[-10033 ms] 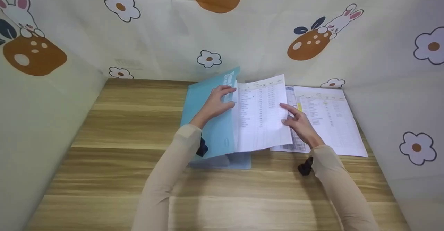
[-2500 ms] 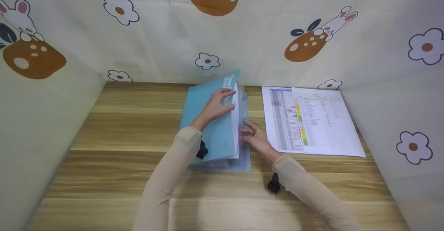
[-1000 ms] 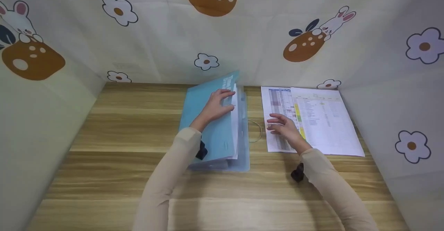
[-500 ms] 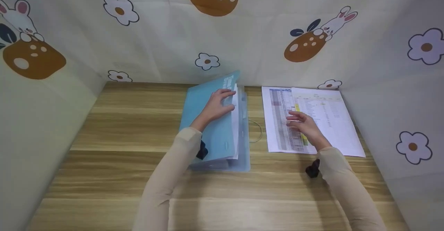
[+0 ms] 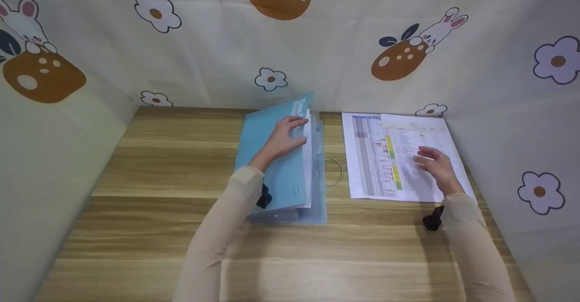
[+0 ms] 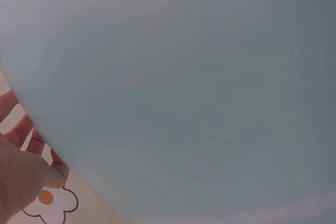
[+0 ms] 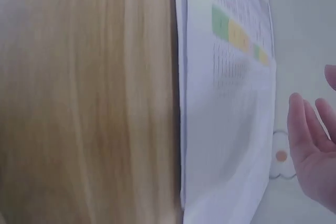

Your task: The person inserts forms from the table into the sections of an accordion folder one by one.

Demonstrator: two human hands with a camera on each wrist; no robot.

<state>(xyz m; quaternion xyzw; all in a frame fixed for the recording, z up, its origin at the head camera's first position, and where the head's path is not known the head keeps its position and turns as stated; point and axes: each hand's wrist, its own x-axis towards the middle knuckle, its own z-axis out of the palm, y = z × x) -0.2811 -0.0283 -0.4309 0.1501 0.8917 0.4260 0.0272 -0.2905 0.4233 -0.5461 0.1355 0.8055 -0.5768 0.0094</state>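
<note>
My left hand (image 5: 283,138) holds the half-raised cover of a light-blue folder (image 5: 267,120), its fingertips and thumb at the cover's free edge. White sheets (image 5: 307,157) show under that cover, above a translucent lower part. In the left wrist view the cover (image 6: 173,87) fills most of the picture, and my left hand (image 6: 23,171) appears at its edge. To the right, my right hand (image 5: 436,166) hovers over printed sheets (image 5: 369,175) and holds nothing. The right wrist view shows my right hand (image 7: 315,145) apart from the paper stack (image 7: 226,114), fingers relaxed.
A thin elastic loop (image 5: 340,170) sticks out from the folder's right side onto the wooden table (image 5: 172,175). Patterned curtain walls (image 5: 204,43) enclose the table at the back and both sides. The printed sheets lie close to the right wall.
Ten seconds ago my right hand held a printed sheet beside the folder; that sheet no longer shows there. Lately the hand has moved right, across the printed sheets. My left hand stays put.
</note>
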